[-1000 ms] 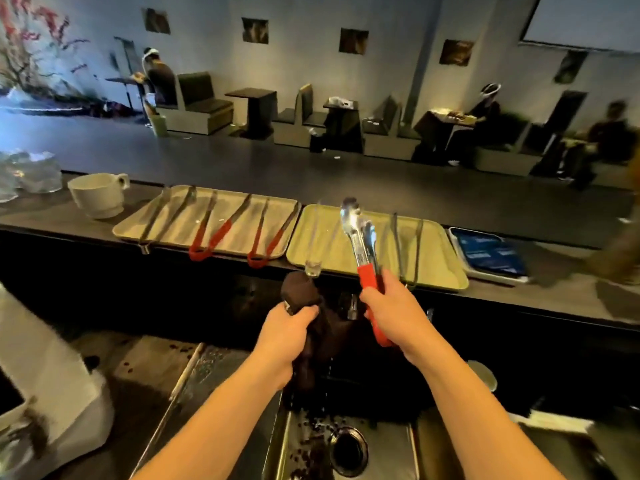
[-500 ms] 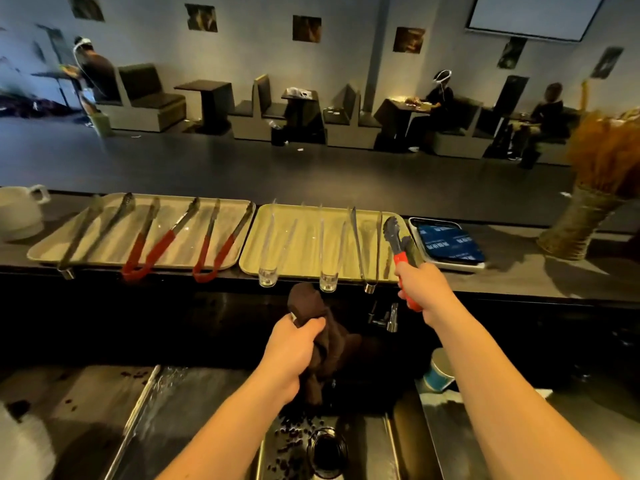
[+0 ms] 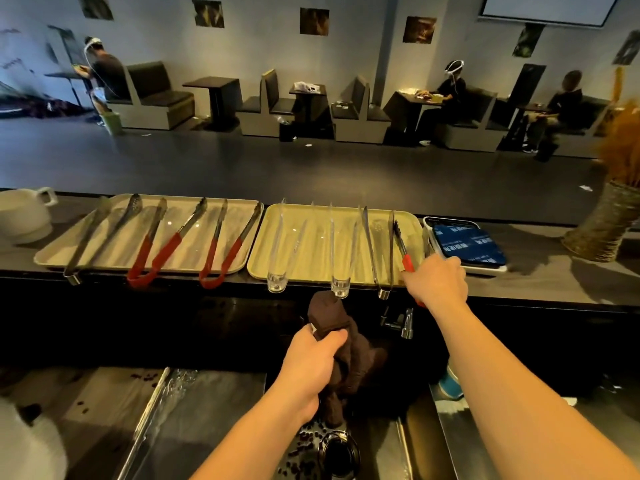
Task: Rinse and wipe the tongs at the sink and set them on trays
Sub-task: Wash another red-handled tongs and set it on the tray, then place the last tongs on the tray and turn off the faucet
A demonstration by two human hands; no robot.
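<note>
While the right hand [image 3: 437, 279] grips red-handled tongs [image 3: 401, 244] at the right tray's [image 3: 313, 268] near-right corner.
Left hand [image 3: 313, 367] clutches a brown cloth [image 3: 346, 355] above the sink [image 3: 346, 452]; the tong tips lie just beside steel tongs [image 3: 379, 251].

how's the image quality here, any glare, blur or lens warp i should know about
Head view: dim room; the wide-angle lens bows the counter edge. Overhead lights leave small glints on the left tray. The right hand on the red-handled tongs and the left hand on the brown cloth look fairly sharp; the white object at bottom left is blurred.
</note>
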